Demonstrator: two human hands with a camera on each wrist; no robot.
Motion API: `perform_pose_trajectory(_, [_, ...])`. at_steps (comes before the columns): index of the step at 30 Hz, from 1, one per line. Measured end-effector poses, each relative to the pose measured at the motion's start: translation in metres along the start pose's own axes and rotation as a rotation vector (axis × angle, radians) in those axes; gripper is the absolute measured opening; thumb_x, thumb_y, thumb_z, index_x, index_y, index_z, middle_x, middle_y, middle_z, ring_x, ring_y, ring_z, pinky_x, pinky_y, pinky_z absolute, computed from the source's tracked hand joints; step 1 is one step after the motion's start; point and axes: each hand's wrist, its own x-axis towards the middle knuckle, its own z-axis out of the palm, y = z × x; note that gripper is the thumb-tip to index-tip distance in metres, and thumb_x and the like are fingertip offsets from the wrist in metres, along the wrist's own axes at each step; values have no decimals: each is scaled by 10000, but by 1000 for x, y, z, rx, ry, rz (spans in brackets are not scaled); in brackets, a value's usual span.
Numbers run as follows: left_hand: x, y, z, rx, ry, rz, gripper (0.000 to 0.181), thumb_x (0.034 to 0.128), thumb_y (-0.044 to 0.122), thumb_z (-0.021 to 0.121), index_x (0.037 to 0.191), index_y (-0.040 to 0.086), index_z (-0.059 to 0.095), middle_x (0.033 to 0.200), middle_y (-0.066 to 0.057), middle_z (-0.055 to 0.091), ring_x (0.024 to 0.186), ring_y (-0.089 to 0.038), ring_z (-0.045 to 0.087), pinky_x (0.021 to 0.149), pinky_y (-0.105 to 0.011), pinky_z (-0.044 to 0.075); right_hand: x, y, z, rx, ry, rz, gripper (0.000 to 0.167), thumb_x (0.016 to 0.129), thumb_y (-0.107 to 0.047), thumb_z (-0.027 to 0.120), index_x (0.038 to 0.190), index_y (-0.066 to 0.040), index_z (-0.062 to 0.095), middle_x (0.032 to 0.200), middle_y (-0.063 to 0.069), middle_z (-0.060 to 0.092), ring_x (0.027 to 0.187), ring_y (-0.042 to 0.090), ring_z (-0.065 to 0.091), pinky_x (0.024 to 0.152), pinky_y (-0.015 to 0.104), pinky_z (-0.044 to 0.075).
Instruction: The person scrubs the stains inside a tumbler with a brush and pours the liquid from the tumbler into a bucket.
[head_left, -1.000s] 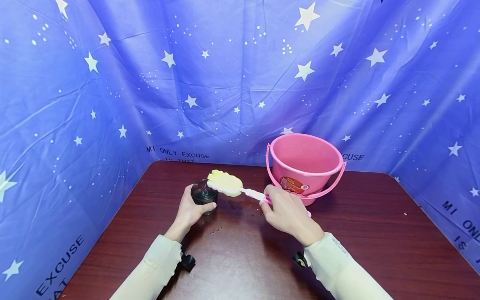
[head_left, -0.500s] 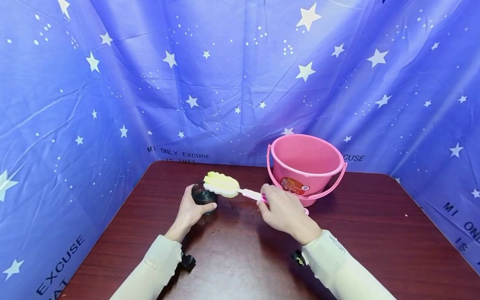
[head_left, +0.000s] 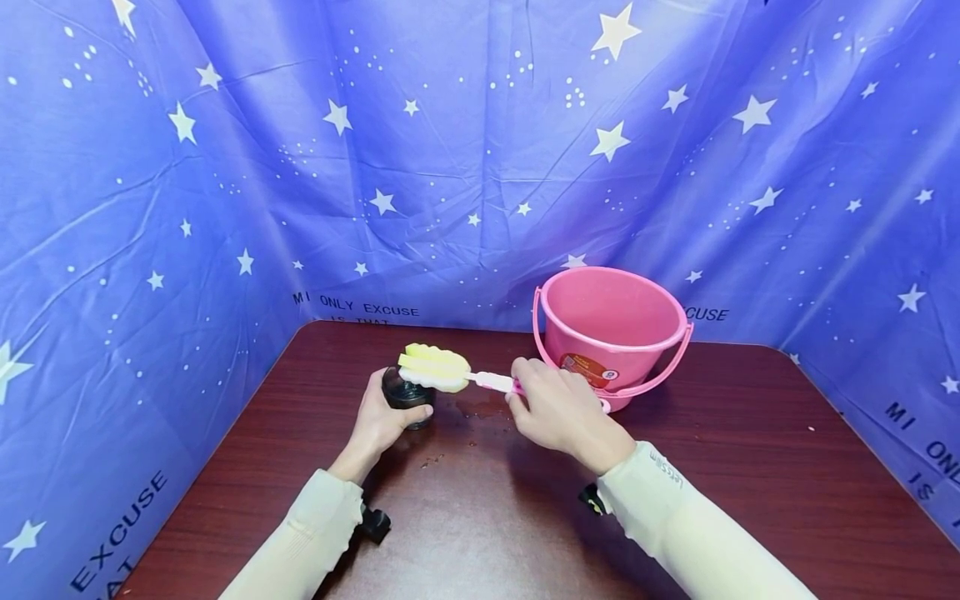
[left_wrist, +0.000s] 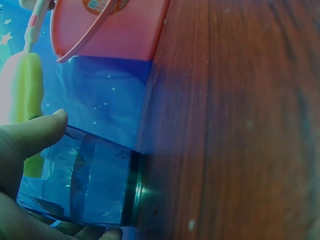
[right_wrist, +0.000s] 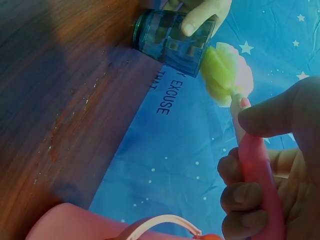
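A dark see-through glass (left_wrist: 100,175) stands upright on the table, with water in it. My left hand (head_left: 384,423) grips it from the left, thumb in front and fingers round the far side. My right hand (head_left: 562,410) holds a sponge cup brush by its pink and white handle (right_wrist: 257,175), fingers curled round it. The brush's yellow and white sponge head (head_left: 435,368) lies nearly level over the glass's mouth, its tip at the rim. In the right wrist view the sponge (right_wrist: 225,75) is right beside the rim; whether they touch I cannot tell.
Behind my right hand stands a pink bucket (head_left: 615,312) with its handle hanging down in front. Water drops (head_left: 433,460) lie on the dark wooden table (head_left: 480,533). A blue star-printed curtain (head_left: 480,167) encloses the table's back and sides.
My right hand has moved a little left, carrying the sponge brush from the glass's right edge to over its mouth. My left hand and the glass have stayed in place.
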Motion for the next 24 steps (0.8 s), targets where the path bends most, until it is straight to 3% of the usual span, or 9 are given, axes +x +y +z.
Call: perform_pose_trajectory(24, [0,0,0,3,16,5,894,636,70,867,1373,18,365,1326,-186,480,1217,-313,450,1026,-470,354,10,-3,-7,-93,19,-88,176,823,-242,593,769,-154,452,666,-32,438,543,216,512,437,338,350])
